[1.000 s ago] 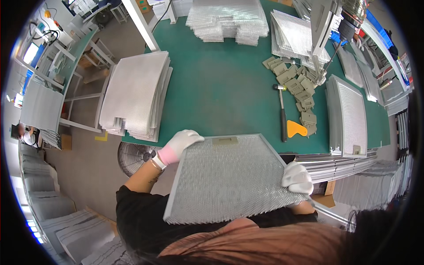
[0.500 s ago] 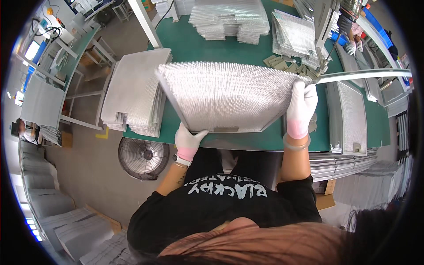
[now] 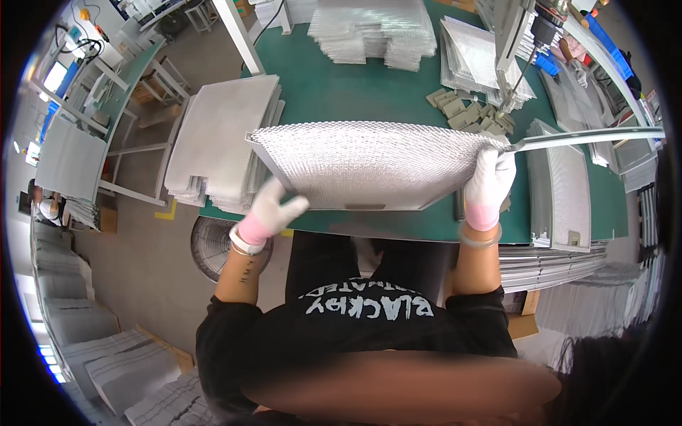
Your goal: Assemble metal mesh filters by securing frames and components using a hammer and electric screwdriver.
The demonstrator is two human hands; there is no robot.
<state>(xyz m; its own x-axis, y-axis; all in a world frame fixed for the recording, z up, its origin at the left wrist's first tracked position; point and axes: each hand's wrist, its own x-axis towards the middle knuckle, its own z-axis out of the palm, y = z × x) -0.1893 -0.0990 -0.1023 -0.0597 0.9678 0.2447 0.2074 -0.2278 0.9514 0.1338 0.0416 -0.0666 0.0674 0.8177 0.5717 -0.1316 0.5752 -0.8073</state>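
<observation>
A silver mesh panel [image 3: 369, 160] is tilted up over the near part of the green table, with metal framing along its left and near edges. My gloved right hand [image 3: 491, 174] is closed around the panel's far right corner. From that corner a long thin metal frame strip [image 3: 590, 138] sticks out to the right. My gloved left hand [image 3: 268, 211] is beside the panel's left edge, thumb and fingers apart. Its fingertips are slightly blurred, so whether they touch the frame is unclear. A small grey-green tab [image 3: 366, 207] shows on the panel's near edge.
Mesh sheets are stacked on the left [image 3: 220, 135] and at the back [image 3: 373, 32] of the green table [image 3: 312, 85]. Small grey-green pieces [image 3: 465, 113] lie near a tool on a stand [image 3: 543, 32]. Framed panels [image 3: 568, 188] lie right; a fan [image 3: 213, 248] stands on the floor.
My left hand has come off the panel's near left corner and moved left and away from me along its edge. The panel's far edge has dropped toward me; my right hand still grips its corner.
</observation>
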